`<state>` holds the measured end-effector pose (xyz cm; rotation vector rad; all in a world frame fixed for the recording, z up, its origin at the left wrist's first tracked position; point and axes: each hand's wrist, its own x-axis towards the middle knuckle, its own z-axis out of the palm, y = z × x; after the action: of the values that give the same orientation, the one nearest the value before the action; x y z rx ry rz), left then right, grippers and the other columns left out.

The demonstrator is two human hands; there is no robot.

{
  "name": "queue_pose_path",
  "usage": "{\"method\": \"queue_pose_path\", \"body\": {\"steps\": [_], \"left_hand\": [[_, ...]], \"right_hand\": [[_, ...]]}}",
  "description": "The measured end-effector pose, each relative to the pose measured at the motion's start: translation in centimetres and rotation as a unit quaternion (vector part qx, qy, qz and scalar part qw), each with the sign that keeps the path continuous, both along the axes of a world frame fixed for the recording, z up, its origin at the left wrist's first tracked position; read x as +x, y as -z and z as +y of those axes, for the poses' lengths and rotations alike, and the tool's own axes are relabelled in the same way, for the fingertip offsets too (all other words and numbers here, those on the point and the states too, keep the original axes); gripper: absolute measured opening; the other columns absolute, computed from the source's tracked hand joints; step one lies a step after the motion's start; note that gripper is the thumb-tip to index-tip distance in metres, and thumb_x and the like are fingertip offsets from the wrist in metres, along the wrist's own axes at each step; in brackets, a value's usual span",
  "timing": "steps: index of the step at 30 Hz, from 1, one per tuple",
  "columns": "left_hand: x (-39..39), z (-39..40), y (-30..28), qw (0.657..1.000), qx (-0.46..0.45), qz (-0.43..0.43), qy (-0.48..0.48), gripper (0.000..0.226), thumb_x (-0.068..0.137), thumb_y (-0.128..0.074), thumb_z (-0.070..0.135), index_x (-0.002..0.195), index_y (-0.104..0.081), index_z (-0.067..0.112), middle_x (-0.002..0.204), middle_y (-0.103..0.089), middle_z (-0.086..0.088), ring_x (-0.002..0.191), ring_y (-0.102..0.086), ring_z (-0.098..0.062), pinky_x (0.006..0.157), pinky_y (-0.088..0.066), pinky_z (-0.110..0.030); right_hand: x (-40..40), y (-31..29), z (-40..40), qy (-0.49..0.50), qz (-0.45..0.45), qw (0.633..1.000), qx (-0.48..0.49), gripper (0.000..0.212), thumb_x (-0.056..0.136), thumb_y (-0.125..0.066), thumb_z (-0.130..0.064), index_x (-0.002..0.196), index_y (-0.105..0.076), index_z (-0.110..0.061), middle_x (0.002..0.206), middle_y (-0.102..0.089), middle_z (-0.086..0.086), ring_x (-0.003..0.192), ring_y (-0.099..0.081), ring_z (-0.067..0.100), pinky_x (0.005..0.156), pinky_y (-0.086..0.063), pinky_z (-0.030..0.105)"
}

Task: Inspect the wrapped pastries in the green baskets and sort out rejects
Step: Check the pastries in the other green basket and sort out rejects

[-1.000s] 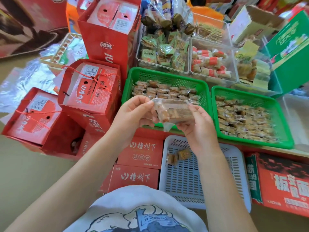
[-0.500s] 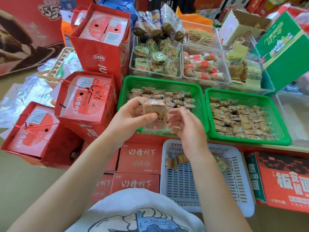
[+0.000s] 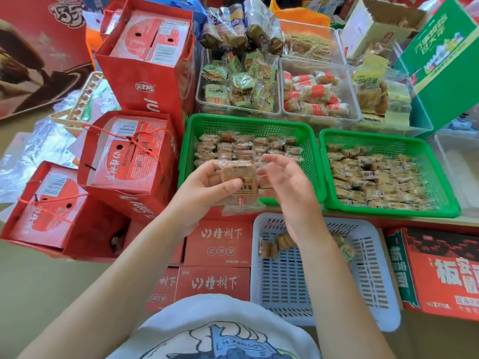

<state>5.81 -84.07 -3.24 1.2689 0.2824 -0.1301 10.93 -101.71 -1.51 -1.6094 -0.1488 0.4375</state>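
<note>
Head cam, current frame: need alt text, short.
A person's left hand holds up one wrapped pastry over the left green basket of similar pastries, while the open right hand hovers beside it. A second green basket sits to the right, and a white basket below holds a few pastries.

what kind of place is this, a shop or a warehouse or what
Probably a snack shop's stockroom or packing area: green baskets full of wrapped pastries, clear bins of other snacks, and red gift boxes stacked around.
</note>
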Motion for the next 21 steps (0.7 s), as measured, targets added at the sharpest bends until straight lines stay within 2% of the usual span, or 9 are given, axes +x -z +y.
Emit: {"method": "queue_pose_path", "body": {"steps": [3,5,6,9,12,14,16,18,21], "left_hand": [[1.0,-1.6,1.8,0.998,0.048,0.042,0.012,0.035,0.091,-0.068,0.029,0.120,-0.064,0.010,0.108,-0.076,-0.002,0.102,-0.071,-0.022,0.086,-0.060,-0.039],[1.9,-2.8,4.0,0.988,0.142,0.053,0.017,0.020,0.099,-0.061,0.033,0.114,-0.069,0.023,0.106,-0.074,0.007,0.104,-0.069,-0.013,0.090,-0.058,-0.038],[2.4,-3.3,5.4,0.975,0.214,0.048,0.023,0.020,0.101,-0.058,0.033,0.117,-0.068,0.026,0.114,-0.070,0.009,0.110,-0.065,-0.011,0.097,-0.054,-0.037],[3.1,-4.8,10.0,0.878,0.467,0.016,0.104,0.047,0.101,-0.056,0.027,0.146,-0.048,0.020,0.151,-0.044,0.001,0.142,-0.036,-0.017,0.118,-0.028,-0.034],[2.9,-6.0,14.4,0.765,0.611,0.026,0.202,0.073,0.100,-0.055,0.029,0.160,-0.015,0.015,0.168,-0.010,-0.004,0.155,-0.004,-0.022,0.125,-0.003,-0.041],[2.4,-6.4,16.6,0.708,0.666,0.021,0.237,0.085,0.099,-0.054,0.031,0.160,0.001,0.013,0.169,0.004,-0.005,0.155,0.010,-0.023,0.124,0.006,-0.044],[2.0,-6.4,17.7,0.675,0.696,0.009,0.244,0.090,0.099,-0.053,0.033,0.159,0.011,0.012,0.168,0.013,-0.006,0.153,0.018,-0.023,0.124,0.009,-0.045],[1.8,-6.1,18.0,0.662,0.708,0.003,0.244,0.090,0.099,-0.051,0.031,0.159,0.014,0.013,0.167,0.016,-0.005,0.153,0.021,-0.023,0.124,0.010,-0.045],[1.9,-5.7,18.5,0.653,0.714,0.002,0.253,0.092,0.097,-0.052,0.031,0.158,0.015,0.013,0.166,0.019,-0.004,0.152,0.023,-0.022,0.124,0.011,-0.044]], "right_hand": [[0.4,2.3,-1.2,-0.021,0.031,0.997,-0.075,0.042,0.090,-0.073,-0.029,0.129,-0.056,-0.026,0.111,-0.071,-0.004,0.101,-0.069,0.009,0.086,-0.059,0.035],[0.7,4.3,-2.9,0.069,0.081,0.993,-0.050,0.035,0.092,-0.070,-0.020,0.125,-0.059,-0.018,0.104,-0.075,-0.002,0.095,-0.072,0.013,0.084,-0.060,0.037],[0.9,5.4,-4.1,0.130,0.114,0.985,-0.025,0.030,0.093,-0.069,-0.018,0.122,-0.061,-0.015,0.101,-0.075,-0.001,0.091,-0.073,0.013,0.084,-0.060,0.037],[0.6,8.6,-8.2,0.244,0.185,0.952,0.005,0.020,0.095,-0.065,-0.015,0.115,-0.064,-0.012,0.100,-0.075,0.004,0.087,-0.072,0.015,0.085,-0.058,0.036],[-0.3,12.0,-11.1,0.237,0.234,0.943,-0.007,0.012,0.096,-0.062,-0.010,0.107,-0.067,-0.012,0.098,-0.077,0.005,0.087,-0.073,0.017,0.076,-0.058,0.031],[-1.0,15.0,-12.2,0.230,0.285,0.929,-0.055,0.016,0.096,-0.063,-0.011,0.111,-0.068,-0.007,0.102,-0.076,0.009,0.090,-0.072,0.021,0.074,-0.055,0.032],[-1.4,18.0,-12.7,0.238,0.350,0.898,-0.118,0.023,0.097,-0.064,-0.021,0.113,-0.066,-0.005,0.100,-0.074,0.010,0.084,-0.071,0.022,0.060,-0.050,0.029],[-1.4,21.0,-12.4,0.246,0.417,0.864,-0.139,0.027,0.100,-0.058,-0.029,0.109,-0.065,-0.005,0.093,-0.072,0.010,0.068,-0.066,0.022,0.049,-0.046,0.028],[-0.5,24.2,-11.3,0.263,0.468,0.839,-0.093,0.029,0.101,-0.057,-0.027,0.114,-0.064,-0.001,0.087,-0.070,0.011,0.061,-0.064,0.021,0.058,-0.052,0.031]]}}
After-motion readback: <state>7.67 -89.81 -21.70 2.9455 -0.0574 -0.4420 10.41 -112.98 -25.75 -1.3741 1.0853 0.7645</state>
